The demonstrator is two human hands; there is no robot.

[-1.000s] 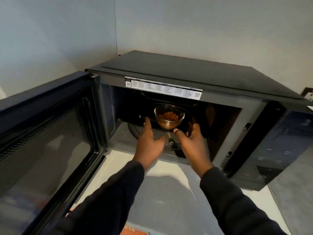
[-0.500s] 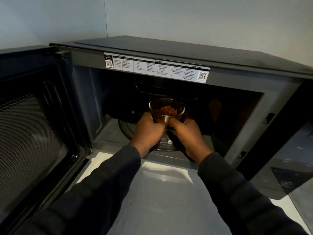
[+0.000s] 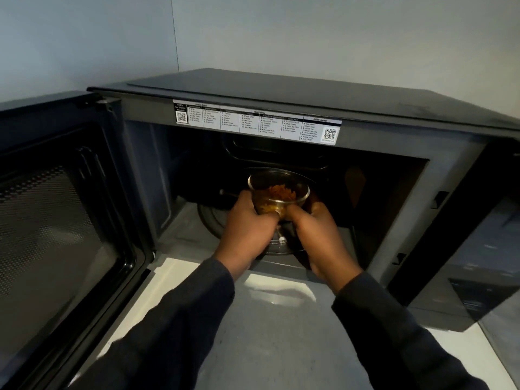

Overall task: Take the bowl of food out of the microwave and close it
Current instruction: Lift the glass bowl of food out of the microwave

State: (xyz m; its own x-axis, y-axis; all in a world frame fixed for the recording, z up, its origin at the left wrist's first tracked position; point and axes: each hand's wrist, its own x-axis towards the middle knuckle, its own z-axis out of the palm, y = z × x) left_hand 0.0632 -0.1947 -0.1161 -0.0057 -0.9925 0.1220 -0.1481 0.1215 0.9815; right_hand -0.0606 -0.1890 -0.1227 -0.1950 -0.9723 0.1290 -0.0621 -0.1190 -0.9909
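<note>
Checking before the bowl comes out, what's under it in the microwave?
A glass turntable lies under the bowl, which both hands, left and right, grip. They cover the bowl's base, so contact is unclear.

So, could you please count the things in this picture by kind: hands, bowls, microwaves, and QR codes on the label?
Hands: 2, the left hand and the right hand, both on the bowl
Bowls: 1, the glass bowl of food
Microwaves: 1, the microwave, door open
QR codes: 2, left QR code, right QR code
Total: 6
</note>
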